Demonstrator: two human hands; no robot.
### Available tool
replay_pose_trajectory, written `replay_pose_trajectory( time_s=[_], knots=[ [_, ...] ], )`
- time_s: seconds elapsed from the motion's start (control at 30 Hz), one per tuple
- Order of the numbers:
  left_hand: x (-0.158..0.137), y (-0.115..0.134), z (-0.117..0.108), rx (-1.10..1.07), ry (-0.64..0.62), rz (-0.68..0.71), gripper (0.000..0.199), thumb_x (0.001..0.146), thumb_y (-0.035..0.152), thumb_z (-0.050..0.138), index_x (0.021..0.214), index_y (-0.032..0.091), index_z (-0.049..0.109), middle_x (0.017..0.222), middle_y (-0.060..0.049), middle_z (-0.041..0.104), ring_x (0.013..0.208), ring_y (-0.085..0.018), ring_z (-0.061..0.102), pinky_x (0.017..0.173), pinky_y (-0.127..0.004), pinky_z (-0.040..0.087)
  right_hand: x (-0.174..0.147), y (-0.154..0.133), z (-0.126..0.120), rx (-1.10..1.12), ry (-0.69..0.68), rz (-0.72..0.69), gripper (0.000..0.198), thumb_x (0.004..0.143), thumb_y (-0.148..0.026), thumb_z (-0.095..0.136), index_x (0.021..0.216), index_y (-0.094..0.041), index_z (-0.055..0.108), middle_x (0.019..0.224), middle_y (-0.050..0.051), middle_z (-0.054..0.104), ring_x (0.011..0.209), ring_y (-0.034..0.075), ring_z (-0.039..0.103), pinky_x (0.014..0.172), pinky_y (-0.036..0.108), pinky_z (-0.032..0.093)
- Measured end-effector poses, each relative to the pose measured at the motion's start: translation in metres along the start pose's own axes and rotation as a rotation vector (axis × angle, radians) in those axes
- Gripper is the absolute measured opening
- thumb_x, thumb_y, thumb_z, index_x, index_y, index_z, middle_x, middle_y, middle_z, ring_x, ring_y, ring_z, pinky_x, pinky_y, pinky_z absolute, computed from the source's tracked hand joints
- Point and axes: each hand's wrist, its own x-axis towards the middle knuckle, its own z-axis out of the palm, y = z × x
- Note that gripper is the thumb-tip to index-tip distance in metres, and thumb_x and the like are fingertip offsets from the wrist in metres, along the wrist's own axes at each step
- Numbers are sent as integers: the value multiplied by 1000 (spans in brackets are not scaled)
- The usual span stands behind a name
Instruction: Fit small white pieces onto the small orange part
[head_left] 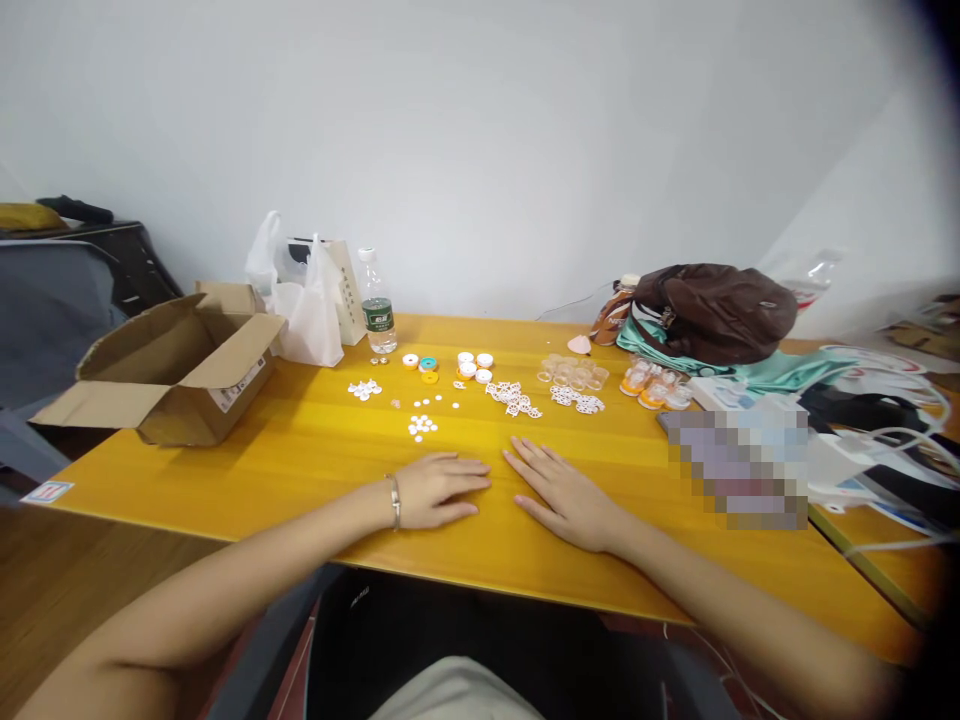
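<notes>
Our left hand (pixel 439 490) and right hand (pixel 570 495) rest palm-down on the glossy yellow wooden table (pixel 300 455), gripping nothing, fingers slightly spread. Small round white plastic discs (pixel 427 427) lie loose beyond the left; a careless forward sweep could scatter them. White openwork plastic pieces (pixel 514 398) overlap beyond the right, might snag. We note the open brown cardboard box (pixel 187 412) hampering leftward reach, the dark-brown soft bag (pixel 720 312) crowding far right.
</notes>
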Motion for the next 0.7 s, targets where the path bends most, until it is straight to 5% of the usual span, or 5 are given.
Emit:
replay_pose_trajectory(
  time_s=[0.07,0.17,0.33,0.7],
  knots=[
    [-7,-19,-17,22,167,-89,28,86,31,40,104,20,58,105,-7,61,98,-16,55,90,-29,40,1,0,0,2,1,-1,56,87,-47,29,137,-23,20,145,6,15,132,24,15,107,45,20],
    [-22,-62,-46,107,455,-452,19,82,24,44,85,16,60,82,-6,62,78,-15,57,76,-27,45,1,0,-1,-4,-13,7,57,87,-47,29,137,-22,20,145,7,15,132,24,15,108,44,20],
    [-49,-121,-67,268,402,-870,16,73,24,54,85,14,59,84,-6,58,76,-16,57,74,-28,46,1,0,0,-12,-29,15,58,87,-48,28,138,-20,19,145,7,14,133,23,13,108,43,19],
    [-52,-149,-54,232,327,-910,8,69,22,56,70,16,59,75,-5,60,67,-17,57,67,-27,45,1,-2,-2,2,-37,37,58,87,-49,28,137,-21,21,145,6,14,133,23,13,108,43,18]
  ],
)
